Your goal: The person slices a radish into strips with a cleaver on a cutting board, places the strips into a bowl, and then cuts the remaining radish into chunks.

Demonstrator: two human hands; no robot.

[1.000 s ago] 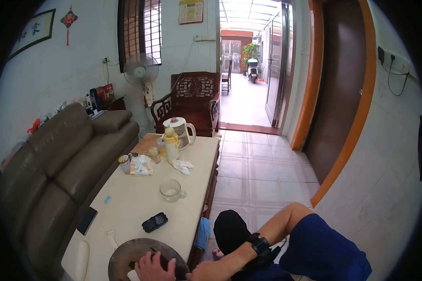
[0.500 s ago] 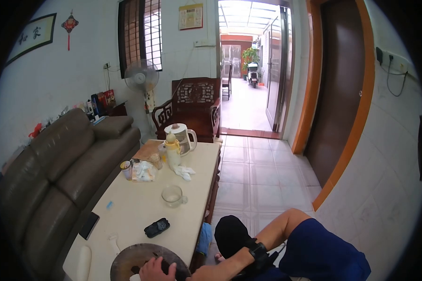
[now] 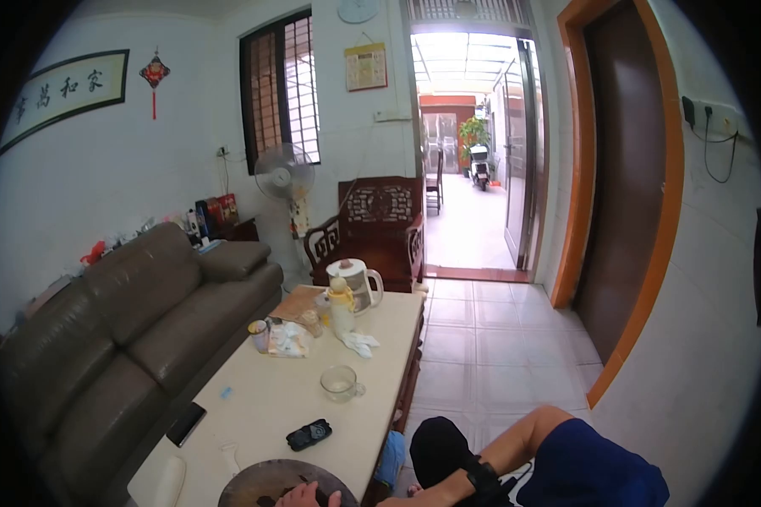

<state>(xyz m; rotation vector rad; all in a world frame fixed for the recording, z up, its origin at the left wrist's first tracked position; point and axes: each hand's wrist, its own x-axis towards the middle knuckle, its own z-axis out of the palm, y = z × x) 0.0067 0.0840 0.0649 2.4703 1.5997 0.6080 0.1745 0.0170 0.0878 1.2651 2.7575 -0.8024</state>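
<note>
At the bottom edge, my left hand rests over a round, dark wooden chopping board. Its fingers are bent and closed over something low on the board that I cannot make out; the frame cuts off the rest of the hand. Small dark pieces or stains lie beside the fingers. My right forearm, with a black watch on the wrist, reaches toward the board's right side. Only a sliver of my right hand shows, its fingers out of frame. A black handheld device lies just beyond the board.
On the cream table stand a glass cup, a yellow-topped bottle, an electric kettle, tissues and a can. A phone lies at the left edge. A sofa runs along the left.
The view has tilted up, so the table, board and hands sit lower and farther right in the frame. Less of my left hand shows. Objects on the table keep their places.
</note>
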